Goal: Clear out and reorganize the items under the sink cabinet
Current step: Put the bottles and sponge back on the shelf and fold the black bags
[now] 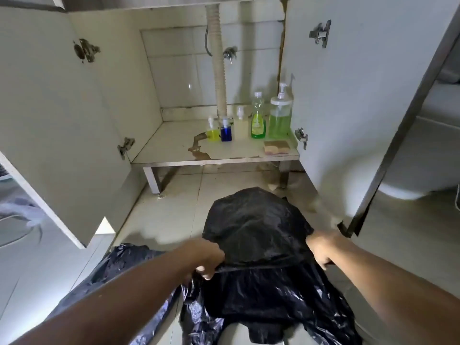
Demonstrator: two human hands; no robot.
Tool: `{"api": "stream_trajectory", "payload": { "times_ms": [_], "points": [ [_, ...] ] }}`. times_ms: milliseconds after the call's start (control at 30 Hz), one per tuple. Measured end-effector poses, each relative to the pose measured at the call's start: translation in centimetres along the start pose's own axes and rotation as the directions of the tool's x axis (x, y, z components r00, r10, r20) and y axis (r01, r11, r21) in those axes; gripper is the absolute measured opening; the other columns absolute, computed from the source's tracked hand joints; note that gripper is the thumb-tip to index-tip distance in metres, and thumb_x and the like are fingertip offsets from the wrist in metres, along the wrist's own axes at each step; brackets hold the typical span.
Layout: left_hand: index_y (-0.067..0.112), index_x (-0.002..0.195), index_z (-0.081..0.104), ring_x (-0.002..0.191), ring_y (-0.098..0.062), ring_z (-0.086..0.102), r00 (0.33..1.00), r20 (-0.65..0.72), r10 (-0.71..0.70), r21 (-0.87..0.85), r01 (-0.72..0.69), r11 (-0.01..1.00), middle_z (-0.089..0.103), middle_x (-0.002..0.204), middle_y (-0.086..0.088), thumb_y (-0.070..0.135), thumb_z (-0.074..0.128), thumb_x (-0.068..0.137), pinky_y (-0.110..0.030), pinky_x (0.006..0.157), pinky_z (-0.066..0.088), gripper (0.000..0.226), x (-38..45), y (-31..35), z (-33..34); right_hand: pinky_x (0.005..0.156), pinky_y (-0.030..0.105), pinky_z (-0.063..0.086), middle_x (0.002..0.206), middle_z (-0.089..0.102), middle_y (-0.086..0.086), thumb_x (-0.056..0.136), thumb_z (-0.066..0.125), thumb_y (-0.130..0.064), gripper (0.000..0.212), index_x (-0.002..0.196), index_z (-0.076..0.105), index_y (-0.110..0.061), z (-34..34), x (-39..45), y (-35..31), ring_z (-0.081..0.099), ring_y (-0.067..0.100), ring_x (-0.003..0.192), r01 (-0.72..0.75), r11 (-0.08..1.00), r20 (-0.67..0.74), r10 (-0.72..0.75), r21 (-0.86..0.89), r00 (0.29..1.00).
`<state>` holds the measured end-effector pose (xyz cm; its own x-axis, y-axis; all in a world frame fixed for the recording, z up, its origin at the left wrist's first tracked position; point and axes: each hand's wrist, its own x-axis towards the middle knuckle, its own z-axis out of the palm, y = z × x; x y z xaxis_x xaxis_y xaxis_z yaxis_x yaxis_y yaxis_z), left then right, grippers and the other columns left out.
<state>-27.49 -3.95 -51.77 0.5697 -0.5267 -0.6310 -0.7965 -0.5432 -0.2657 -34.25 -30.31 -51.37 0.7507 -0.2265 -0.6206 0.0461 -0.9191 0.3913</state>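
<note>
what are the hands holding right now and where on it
Both hands grip a black plastic bag. The left hand and the right hand each pinch its near edge, one at either side, stretching that edge between them.

Black bag [258, 227], green soap bottles [280, 118]

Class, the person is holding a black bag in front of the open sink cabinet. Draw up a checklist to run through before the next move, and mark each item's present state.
1. Both hands grip the black plastic bin bag: left hand and right hand each hold its edge. Ok.
2. Bag mouth open wide enough to take items: cannot tell.
3. Cabinet doors open, shelf reachable: ok.
4. Bottles upright: tall green pump dispenser, green dish-soap bottle, small blue bottle and small yellow bottle all stand. Ok.
5. Shelf floor clean and dry: brown stain near its front edge. Not ok.
6. Sponge lies apart from the bottles: ok.
</note>
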Motion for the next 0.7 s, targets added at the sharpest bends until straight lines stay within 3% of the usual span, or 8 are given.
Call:
{"api": "stream_trajectory", "payload": {
  "times_ms": [133,233,333,433,500,567,633,700],
  "points": [
    [0.007,0.112,0.064,0.089,-0.03,0.062,0.994,0.111,0.005,0.035,-0.009,0.999,0.064,0.109,-0.014,0.014,0.057,0.082,-0.034,0.067,0.045,0.032,2.4,2.8,3.3,0.091,0.039,0.05,0.127,0.057,0.008,0.082,0.069,-0.018,0.041,0.12,0.058,-0.009,4.1,2.4,-2.7,0.06,0.028,0.111,-0.037,0.996,0.068,0.031,0.076,0.997],
    [0.008,0.115,0.063,0.098,-0.032,0.063,0.986,0.166,-0.019,0.03,0.015,0.999,0.062,0.113,-0.014,0.017,0.056,0.084,-0.036,0.071,0.047,0.033,3.3,2.6,5.1,0.097,0.044,0.045,0.138,0.049,0.006,0.08,0.072,-0.032,0.058,0.131,0.052,-0.012,5.4,3.0,-3.7,0.053,0.031,0.122,-0.077,0.992,0.198,0.057,0.095,0.979],
    [0.01,0.125,0.058,0.109,-0.03,0.06,0.95,0.309,-0.037,-0.042,0.053,0.998,0.061,0.12,-0.009,0.044,0.06,0.085,-0.036,0.08,0.049,0.052,3.5,2.6,6.5,0.101,0.046,0.044,0.136,0.053,0.003,0.078,0.07,-0.045,0.061,0.13,0.054,-0.017,6.0,3.5,-3.9,0.053,0.031,0.122,-0.12,0.99,0.317,0.088,0.08,0.944],
    [0.011,0.133,0.051,0.116,-0.032,0.056,0.884,0.465,-0.039,-0.119,0.106,0.987,0.057,0.131,-0.006,0.069,0.058,0.076,-0.039,0.092,0.048,0.082,3.5,3.0,7.2,0.096,0.043,0.049,0.128,0.06,0.004,0.076,0.071,-0.043,0.056,0.123,0.06,-0.015,5.5,3.9,-4.6,0.06,0.03,0.114,-0.101,0.986,0.296,0.057,0.134,0.954],
    [0.014,0.134,0.05,0.119,-0.032,0.054,0.913,0.406,-0.042,-0.19,0.13,0.973,0.053,0.137,-0.005,0.072,0.056,0.074,-0.04,0.097,0.047,0.084,3.2,1.6,6.1,0.084,0.034,0.052,0.118,0.064,0.004,0.076,0.071,-0.035,0.047,0.117,0.064,-0.012,3.8,3.5,-5.6,0.065,0.027,0.106,-0.038,0.978,0.181,0.001,0.203,0.983],
    [0.013,0.134,0.049,0.119,-0.031,0.054,0.969,0.233,-0.081,-0.282,0.147,0.948,0.054,0.136,-0.007,0.064,0.055,0.08,-0.04,0.097,0.047,0.074,2.7,-1.5,3.6,0.076,0.031,0.05,0.116,0.063,0.007,0.081,0.065,-0.026,0.039,0.116,0.063,-0.008,1.0,3.1,-7.0,0.066,0.027,0.102,0.04,0.965,0.033,-0.05,0.261,0.998],
    [0.01,0.133,0.05,0.118,-0.03,0.053,0.988,0.012,-0.154,-0.336,0.149,0.93,0.056,0.132,-0.011,0.049,0.053,0.09,-0.039,0.097,0.046,0.057,1.5,-5.3,0.6,0.077,0.031,0.05,0.119,0.061,0.011,0.082,0.058,-0.022,0.032,0.11,0.062,-0.008,-2.2,3.0,-8.7,0.065,0.03,0.101,0.132,0.93,-0.104,-0.102,0.342,0.989],
    [0.009,0.137,0.045,0.123,-0.029,0.049,0.959,-0.145,-0.243,-0.365,0.176,0.914,0.053,0.136,-0.011,0.039,0.05,0.096,-0.036,0.097,0.041,0.051,-0.6,-9.1,-2.1,0.083,0.035,0.052,0.116,0.063,0.015,0.083,0.057,-0.026,0.033,0.108,0.06,-0.006,-5.5,2.8,-10.8,0.064,0.032,0.099,0.241,0.86,-0.209,-0.16,0.449,0.965]
  ]
}}
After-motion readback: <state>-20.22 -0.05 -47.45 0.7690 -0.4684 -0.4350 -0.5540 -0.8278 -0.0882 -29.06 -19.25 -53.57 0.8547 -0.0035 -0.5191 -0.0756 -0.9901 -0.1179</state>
